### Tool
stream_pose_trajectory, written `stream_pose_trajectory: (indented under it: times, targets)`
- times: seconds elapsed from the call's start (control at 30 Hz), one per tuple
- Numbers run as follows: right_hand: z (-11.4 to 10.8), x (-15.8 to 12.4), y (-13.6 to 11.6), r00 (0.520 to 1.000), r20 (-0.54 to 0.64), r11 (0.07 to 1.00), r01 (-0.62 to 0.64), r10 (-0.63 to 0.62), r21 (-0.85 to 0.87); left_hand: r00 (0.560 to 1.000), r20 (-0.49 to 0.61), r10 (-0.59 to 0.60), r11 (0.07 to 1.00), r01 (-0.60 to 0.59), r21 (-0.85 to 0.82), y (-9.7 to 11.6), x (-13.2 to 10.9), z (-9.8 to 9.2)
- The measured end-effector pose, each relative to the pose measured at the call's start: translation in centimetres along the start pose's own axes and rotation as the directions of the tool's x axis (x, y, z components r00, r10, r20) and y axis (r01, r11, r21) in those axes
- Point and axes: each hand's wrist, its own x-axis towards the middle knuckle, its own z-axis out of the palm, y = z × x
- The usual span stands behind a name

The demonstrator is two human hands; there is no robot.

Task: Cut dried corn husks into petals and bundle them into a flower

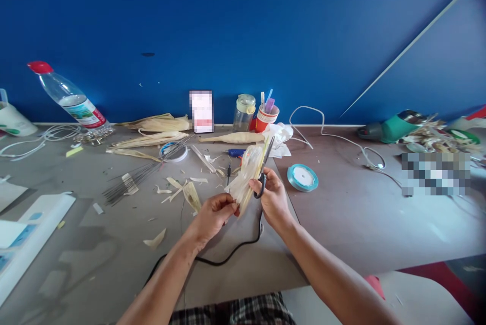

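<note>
Pinched in my left hand [217,214] is the lower end of a pale, dried corn husk [248,168], held up over the desk. My right hand [274,198] grips a pair of scissors [259,186] by the dark handles, blades pointing up along the husk's right edge. The thumb of that hand also touches the husk. Whether the blades are apart cannot be made out. Behind the husk lie a blue-handled tool [236,153], partly hidden, and white crumpled tissue [279,135]. Husk scraps [191,196] are scattered to the left.
Thin wires [131,183] lie left, near a roll of tape [173,152]. Whole husks [159,123] rest along the wall. A ribbon spool [302,177] sits right of my hands. A black cable [228,262] crosses below them. A tilted bottle [78,99] stands at back left.
</note>
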Motion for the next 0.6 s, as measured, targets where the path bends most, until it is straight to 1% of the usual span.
stream_pose_trajectory:
  times: [0.17, 0.27, 0.43, 0.53, 0.6]
  targets:
    - [-0.2, 0.2, 0.4, 1.0, -0.004, 1.0, 0.001, -0.001, 0.019, 1.0, -0.015, -0.02, 1.0, 0.02, -0.019, -0.1, -0.1, -0.2]
    - [-0.4, 0.3, 0.6, 1.0, -0.008, 0.999, 0.02, -0.019, 0.045, 0.998, 0.02, -0.052, 0.998, 0.053, -0.035, -0.1, -0.2, -0.4]
    - [-0.4, 0.3, 0.6, 0.999, -0.01, 0.996, 0.035, -0.034, 0.079, 0.987, 0.11, -0.118, 0.989, 0.127, -0.074, -0.2, -0.3, -0.9]
    - [-0.3, 0.3, 0.8, 1.0, -0.005, 0.996, 0.03, -0.03, 0.078, 0.984, 0.127, -0.127, 0.985, 0.14, -0.097, -0.4, -0.2, -1.0]
    - [-0.3, 0.5, 0.9, 0.999, -0.006, 0.997, 0.054, -0.054, 0.047, 0.985, 0.124, -0.121, 0.984, 0.135, -0.115, -0.5, -0.1, -1.1]
